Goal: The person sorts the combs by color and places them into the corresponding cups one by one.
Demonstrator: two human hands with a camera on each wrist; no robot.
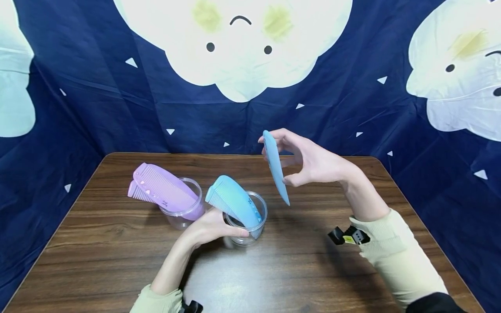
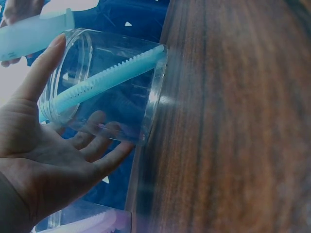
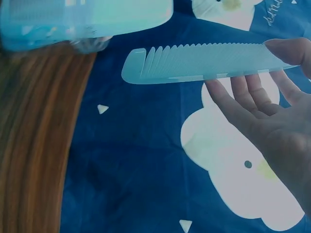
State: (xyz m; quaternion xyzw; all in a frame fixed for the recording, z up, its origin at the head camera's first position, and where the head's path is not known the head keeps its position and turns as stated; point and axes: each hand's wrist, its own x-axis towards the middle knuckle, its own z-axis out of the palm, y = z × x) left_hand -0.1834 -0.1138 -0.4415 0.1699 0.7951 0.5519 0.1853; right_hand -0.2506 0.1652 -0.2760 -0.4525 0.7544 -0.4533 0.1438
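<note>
My left hand [image 1: 209, 228] grips a clear plastic jar [image 1: 240, 240] on the table, thumb at its rim and fingers round its side. A blue comb [image 1: 235, 198] leans in that jar, its wide end sticking out to the upper left; its narrow end reaches the jar's bottom in the left wrist view. Above the table, right of the jar, my right hand [image 1: 313, 161] holds another blue comb [image 1: 275, 167] between thumb and fingertips. The right wrist view shows this comb [image 3: 194, 64] with its teeth along the upper edge.
Left of the gripped jar stands a second clear jar [image 1: 179, 222]. A purple comb [image 1: 166, 187] leans in it, with another purple comb [image 1: 138, 192] partly hidden behind. The wooden table [image 1: 105, 265] ends against a dark blue cloth [image 1: 203, 126] with white clouds.
</note>
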